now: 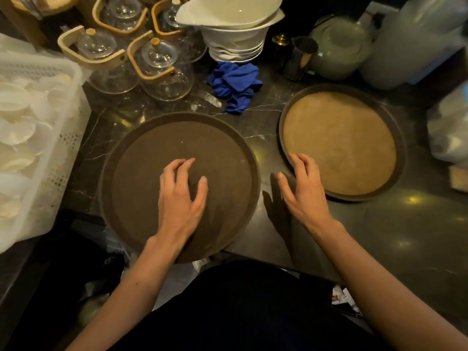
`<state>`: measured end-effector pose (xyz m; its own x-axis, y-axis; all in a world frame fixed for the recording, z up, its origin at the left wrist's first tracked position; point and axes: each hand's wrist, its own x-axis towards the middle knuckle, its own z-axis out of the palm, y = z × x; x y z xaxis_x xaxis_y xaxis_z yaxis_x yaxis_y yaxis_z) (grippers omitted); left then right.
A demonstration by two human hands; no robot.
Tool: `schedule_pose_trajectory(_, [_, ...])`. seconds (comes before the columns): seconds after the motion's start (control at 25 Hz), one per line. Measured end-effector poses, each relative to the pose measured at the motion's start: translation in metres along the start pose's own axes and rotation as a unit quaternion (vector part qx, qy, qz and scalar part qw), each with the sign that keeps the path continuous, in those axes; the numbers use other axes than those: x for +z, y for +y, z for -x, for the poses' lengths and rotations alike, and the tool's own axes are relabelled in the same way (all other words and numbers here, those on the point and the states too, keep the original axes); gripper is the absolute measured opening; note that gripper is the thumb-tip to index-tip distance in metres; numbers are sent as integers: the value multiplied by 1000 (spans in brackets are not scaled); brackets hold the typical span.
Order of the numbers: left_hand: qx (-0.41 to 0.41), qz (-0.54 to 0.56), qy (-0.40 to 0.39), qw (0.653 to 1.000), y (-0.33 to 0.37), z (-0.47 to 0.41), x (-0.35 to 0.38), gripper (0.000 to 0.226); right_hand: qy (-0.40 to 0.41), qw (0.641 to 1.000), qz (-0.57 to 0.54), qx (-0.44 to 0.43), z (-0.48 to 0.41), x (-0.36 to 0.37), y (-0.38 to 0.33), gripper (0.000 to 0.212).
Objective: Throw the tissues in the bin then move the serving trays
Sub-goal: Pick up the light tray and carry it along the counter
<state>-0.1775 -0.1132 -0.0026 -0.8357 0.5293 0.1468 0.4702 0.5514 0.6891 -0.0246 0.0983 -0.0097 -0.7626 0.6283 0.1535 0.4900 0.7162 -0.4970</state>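
Observation:
Two round serving trays lie on the dark marble counter. The dark brown tray [141, 158] is at centre left and overhangs the counter's near edge. The tray with a tan inner surface [339, 140] is at right. My left hand [181, 196] hovers over the brown tray's middle, fingers curled and apart, holding nothing. My right hand [302, 190] rests with spread fingers at the near-left rim of the tan tray; its fingertips touch the rim. No tissues show on either tray.
A white perforated crate [58, 158] of white dishes stands at left. Glass teapots with wooden handles [162, 69], stacked white bowls [235, 29] and a crumpled blue cloth [235, 84] sit behind the trays. A metal jug [300, 58], pale containers and a plastic bag [448, 130] crowd the right.

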Motion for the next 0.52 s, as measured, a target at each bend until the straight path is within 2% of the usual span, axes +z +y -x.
schedule_pose_trajectory(0.28, [64,-16,-42,997,115,0,84,49,35,999,-18,7,2,-78,105,55])
schedule_pose_trajectory(0.52, [81,-55,-89,991,173,-17,134,55,44,997,-30,49,-11,-117,168,62])
